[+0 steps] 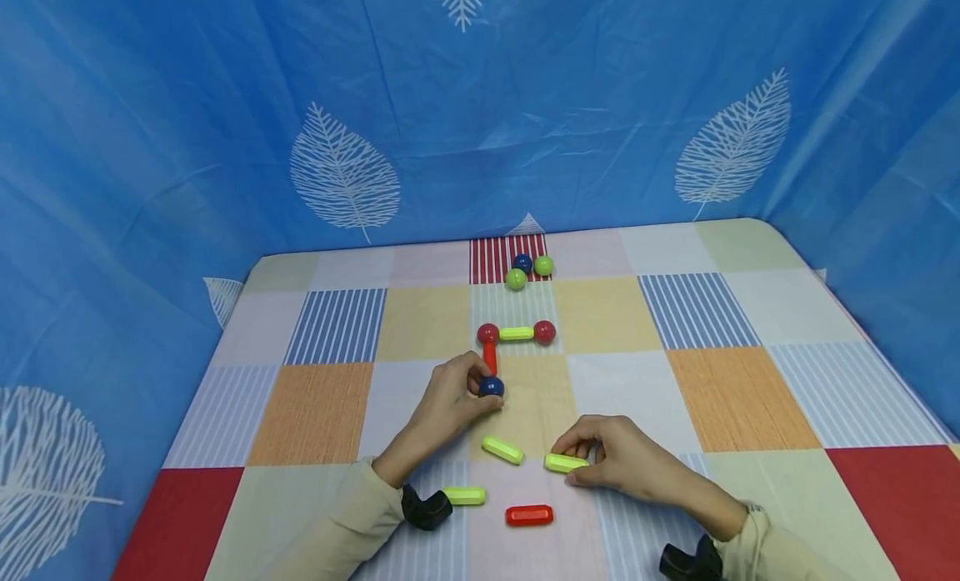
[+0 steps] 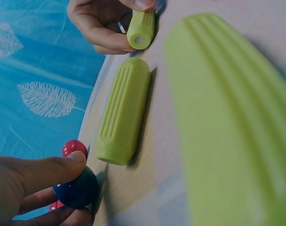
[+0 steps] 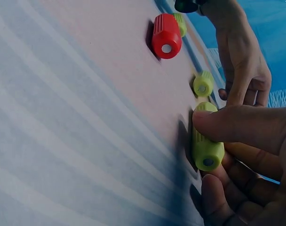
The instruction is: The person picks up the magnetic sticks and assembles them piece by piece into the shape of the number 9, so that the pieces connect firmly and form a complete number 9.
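Note:
My left hand (image 1: 448, 398) pinches a dark blue ball (image 1: 491, 386) between thumb and fingers. That ball sits at the near end of a red rod (image 1: 490, 358), whose far end meets a red ball (image 1: 487, 333). From there a yellow-green rod (image 1: 516, 333) runs right to a second red ball (image 1: 545, 332). My right hand (image 1: 630, 458) grips a loose yellow-green rod (image 3: 208, 148) by thumb and fingers, close over the cloth. A silvery disc shows in this rod's end in the right wrist view. Another yellow-green rod (image 2: 125, 112) lies between the hands.
Nearer me lie a red rod (image 1: 529, 515) and a yellow-green rod (image 1: 465, 496), the latter partly behind the left wrist's black camera mount (image 1: 426, 509). At the back are a blue ball (image 1: 522, 263) and two green balls (image 1: 515, 279). A blue curtain (image 1: 525, 131) surrounds the patchwork-covered table (image 1: 622, 381).

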Available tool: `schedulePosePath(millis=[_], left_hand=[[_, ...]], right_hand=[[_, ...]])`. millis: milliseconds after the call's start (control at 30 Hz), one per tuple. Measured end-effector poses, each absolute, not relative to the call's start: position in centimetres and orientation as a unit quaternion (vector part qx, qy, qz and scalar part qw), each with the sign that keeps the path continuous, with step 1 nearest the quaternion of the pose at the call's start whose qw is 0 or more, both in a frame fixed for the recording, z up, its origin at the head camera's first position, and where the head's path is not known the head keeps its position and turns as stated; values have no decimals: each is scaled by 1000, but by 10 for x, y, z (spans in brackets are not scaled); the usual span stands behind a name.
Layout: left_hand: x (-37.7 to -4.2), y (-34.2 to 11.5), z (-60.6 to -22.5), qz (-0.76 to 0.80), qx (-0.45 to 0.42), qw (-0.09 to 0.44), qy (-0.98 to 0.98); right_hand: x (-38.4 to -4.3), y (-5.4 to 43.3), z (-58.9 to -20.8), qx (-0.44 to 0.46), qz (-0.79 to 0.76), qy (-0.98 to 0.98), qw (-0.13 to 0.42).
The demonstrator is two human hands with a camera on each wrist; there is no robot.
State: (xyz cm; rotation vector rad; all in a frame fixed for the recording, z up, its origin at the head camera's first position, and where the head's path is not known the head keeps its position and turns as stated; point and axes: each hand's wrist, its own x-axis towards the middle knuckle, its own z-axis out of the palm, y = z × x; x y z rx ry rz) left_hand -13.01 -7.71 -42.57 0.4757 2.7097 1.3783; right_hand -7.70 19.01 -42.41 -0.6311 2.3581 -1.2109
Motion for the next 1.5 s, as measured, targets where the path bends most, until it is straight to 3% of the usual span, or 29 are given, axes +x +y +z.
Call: schedulePosePath(millis=[267, 467, 833, 1500], left_hand=[[-131, -77, -426, 447, 153, 30, 881], [-132, -77, -427, 447, 154, 30, 881], [-133, -78, -427, 444, 161, 28, 881], [-134, -80, -428, 453, 168, 29, 875]], right_hand=[[-92, 191, -415, -223, -416, 859, 198], [-116, 195, -406, -228, -414, 866, 165], [-159, 176, -408, -243, -396, 870, 162], [-175, 143, -412, -274, -388, 866, 157]])
